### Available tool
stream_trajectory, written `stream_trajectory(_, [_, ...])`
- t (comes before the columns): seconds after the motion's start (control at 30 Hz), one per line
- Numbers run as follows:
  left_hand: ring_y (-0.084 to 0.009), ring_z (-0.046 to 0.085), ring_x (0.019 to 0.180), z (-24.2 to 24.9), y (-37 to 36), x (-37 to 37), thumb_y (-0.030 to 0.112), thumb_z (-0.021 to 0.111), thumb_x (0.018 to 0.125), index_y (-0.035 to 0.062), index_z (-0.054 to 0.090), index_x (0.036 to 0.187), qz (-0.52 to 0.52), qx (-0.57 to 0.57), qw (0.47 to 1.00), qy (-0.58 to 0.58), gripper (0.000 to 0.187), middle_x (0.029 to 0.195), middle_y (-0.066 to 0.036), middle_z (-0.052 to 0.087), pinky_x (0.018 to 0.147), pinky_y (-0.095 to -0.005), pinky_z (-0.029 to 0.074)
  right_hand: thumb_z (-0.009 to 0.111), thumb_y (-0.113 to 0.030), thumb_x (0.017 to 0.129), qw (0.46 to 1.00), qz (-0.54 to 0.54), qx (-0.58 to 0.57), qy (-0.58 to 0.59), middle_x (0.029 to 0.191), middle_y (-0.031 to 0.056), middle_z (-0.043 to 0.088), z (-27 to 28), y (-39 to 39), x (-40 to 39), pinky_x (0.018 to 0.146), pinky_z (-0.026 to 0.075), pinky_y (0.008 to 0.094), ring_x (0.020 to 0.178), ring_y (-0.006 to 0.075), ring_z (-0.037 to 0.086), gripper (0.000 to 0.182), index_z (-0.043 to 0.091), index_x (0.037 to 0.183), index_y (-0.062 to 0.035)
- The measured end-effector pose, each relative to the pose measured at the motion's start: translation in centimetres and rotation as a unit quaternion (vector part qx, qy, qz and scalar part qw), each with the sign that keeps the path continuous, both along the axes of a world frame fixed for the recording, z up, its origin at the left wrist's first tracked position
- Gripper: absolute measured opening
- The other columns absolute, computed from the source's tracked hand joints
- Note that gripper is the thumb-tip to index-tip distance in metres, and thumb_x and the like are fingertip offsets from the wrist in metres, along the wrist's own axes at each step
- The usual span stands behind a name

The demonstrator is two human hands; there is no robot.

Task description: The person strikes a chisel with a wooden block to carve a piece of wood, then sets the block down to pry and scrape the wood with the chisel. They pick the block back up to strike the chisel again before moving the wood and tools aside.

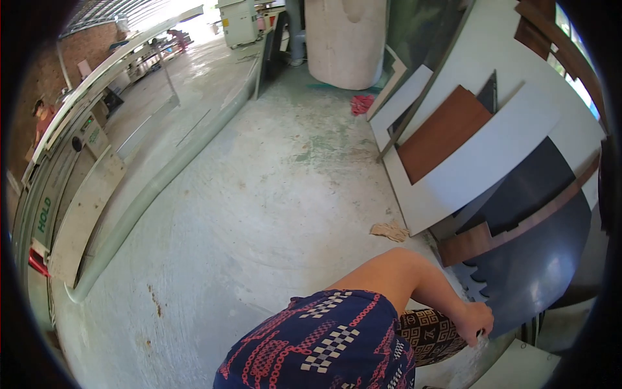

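My left hand (476, 321) is low at the right, in front of my patterned shorts (427, 334), with the arm bent at the elbow. Its fingers are curled closed around something small, and I cannot tell what it is. Whitish, clear streaks (478, 356) show just below the fingers. Beside the hand leans a large dark blue-grey panel (531, 259), notched along its lower left edge. A pale board (518, 369) lies close below. My right hand is out of the frame.
White, brown and dark panels (447, 133) lean along the right side. A tan glove-like scrap (390, 231) and a red cloth (361, 104) lie on the floor (259, 194). A long hose (175, 165) runs beside the machine marked HOLD (44, 214). A person (44, 120) is at far left.
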State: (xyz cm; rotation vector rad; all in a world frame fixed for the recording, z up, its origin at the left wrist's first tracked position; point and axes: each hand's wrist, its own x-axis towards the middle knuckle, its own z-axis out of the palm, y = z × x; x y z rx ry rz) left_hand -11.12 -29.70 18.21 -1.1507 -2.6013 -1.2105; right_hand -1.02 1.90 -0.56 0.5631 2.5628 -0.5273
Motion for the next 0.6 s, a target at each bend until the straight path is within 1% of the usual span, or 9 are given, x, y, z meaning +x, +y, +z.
stream_trajectory(0.07, [-0.03, 0.051, 0.102, 0.5, -0.2, 0.6, 0.035, 0.067, 0.06, 0.01, 0.067, 0.084, 0.088, 0.052, 0.995, 0.005, 0.035, 0.095, -0.011, 0.062, 0.083, -0.0407, 0.041, 0.067, -0.015, 0.078, 1.0, -0.012, -0.007, 0.005, 0.077, 0.0163, 0.067, 0.3, 0.9, 0.8, 0.054, 0.049, 0.0395, 0.065, 0.0221, 0.064, 0.025, 0.065, 0.096, 0.0029])
stream_trajectory(0.17, [-0.0299, 0.048, 0.107, 2.1, 0.0, 1.2, 0.031, 0.068, 0.064, 0.0091, 0.068, 0.086, 0.214, 0.02, 0.967, -0.133, 0.031, 0.099, -0.013, 0.063, 0.088, -0.0371, 0.038, 0.067, -0.013, 0.078, 0.999, -0.033, -0.018, 0.008, 0.077, 0.0166, 0.067, 0.4, 2.7, 2.6, 0.054, 0.049, 0.0391, 0.065, 0.0219, 0.065, 0.025, 0.065, 0.096, 0.0033])
stream_trajectory(0.27, [-0.031, 0.054, 0.102, 2.6, 0.4, 0.4, 0.036, 0.065, 0.066, 0.0063, 0.07, 0.085, 0.114, -0.097, 0.979, -0.137, 0.036, 0.095, -0.015, 0.065, 0.084, -0.0403, 0.042, 0.068, -0.011, 0.078, 0.998, -0.055, -0.029, 0.017, 0.077, 0.0169, 0.067, 0.7, 5.7, 5.0, 0.053, 0.049, 0.0388, 0.065, 0.0217, 0.065, 0.024, 0.065, 0.096, 0.0038])
stream_trajectory(0.4, [-0.0361, 0.061, 0.083, -1.5, 2.7, -2.9, 0.045, 0.062, 0.068, 0.0064, 0.069, 0.086, 0.001, -0.209, 0.972, -0.105, 0.043, 0.086, -0.018, 0.066, 0.075, -0.0471, 0.046, 0.068, -0.009, 0.078, 0.99, -0.083, -0.105, 0.04, 0.077, 0.0173, 0.067, 0.5, 13.8, 13.2, 0.053, 0.05, 0.0383, 0.065, 0.0214, 0.065, 0.023, 0.065, 0.097, 0.0043])
stream_trajectory(0.43, [-0.0363, 0.061, 0.083, -1.6, 2.5, -3.1, 0.048, 0.062, 0.069, 0.0079, 0.07, 0.086, -0.042, -0.214, 0.971, -0.094, 0.044, 0.085, -0.018, 0.066, 0.074, -0.047, 0.047, 0.069, -0.008, 0.078, 0.986, -0.088, -0.131, 0.052, 0.077, 0.0174, 0.067, 4.5, 11.4, 15.4, 0.053, 0.05, 0.0382, 0.065, 0.0214, 0.065, 0.023, 0.065, 0.097, 0.0045])
stream_trajectory(0.47, [-0.0357, 0.061, 0.084, -1.9, 2.4, -3.2, 0.051, 0.061, 0.07, 0.0086, 0.07, 0.085, -0.075, -0.186, 0.977, -0.078, 0.045, 0.083, -0.017, 0.065, 0.075, -0.0457, 0.047, 0.072, -0.032, 0.073, 0.993, -0.082, -0.069, -0.051, 0.093, 0.0217, 0.066, 8.0, 8.9, 15.7, 0.077, 0.051, 0.0422, 0.086, 0.0349, 0.065, 0.05, 0.062, 0.109, 0.0004])
stream_trajectory(0.5, [-0.0346, 0.061, 0.087, -0.8, 2.6, -3.2, 0.052, 0.061, 0.071, 0.0086, 0.069, 0.088, -0.121, -0.243, 0.959, -0.079, 0.048, 0.086, -0.016, 0.065, 0.077, -0.0445, 0.047, 0.075, -0.029, 0.069, 0.999, -0.035, -0.01, -0.01, 0.097, 0.0208, 0.066, 5.8, 10.5, 17.6, 0.078, 0.051, 0.0419, 0.088, 0.0345, 0.064, 0.051, 0.062, 0.113, -0.0067])
stream_trajectory(0.53, [-0.0335, 0.06, 0.092, -1.0, 2.8, -3.3, 0.052, 0.061, 0.072, 0.0082, 0.068, 0.094, -0.142, -0.253, 0.953, -0.082, 0.049, 0.092, -0.015, 0.065, 0.08, -0.0433, 0.047, 0.077, -0.029, 0.066, 0.997, -0.001, 0.032, 0.064, 0.098, 0.0186, 0.066, 8.1, 8.3, 18.7, 0.078, 0.05, 0.042, 0.088, 0.0334, 0.064, 0.053, 0.062, 0.113, -0.0062])
stream_trajectory(0.6, [-0.0318, 0.06, 0.098, 0.4, 3.1, -3.1, 0.05, 0.061, 0.075, 0.009, 0.067, 0.1, -0.187, -0.282, 0.94, -0.036, 0.048, 0.102, -0.013, 0.065, 0.085, -0.0414, 0.047, 0.076, -0.033, 0.067, 0.994, -0.07, 0.007, 0.088, 0.088, 0.019, 0.065, 11.8, 5.5, 20.6, 0.073, 0.049, 0.0415, 0.082, 0.034, 0.062, 0.055, 0.061, 0.113, -0.0067])
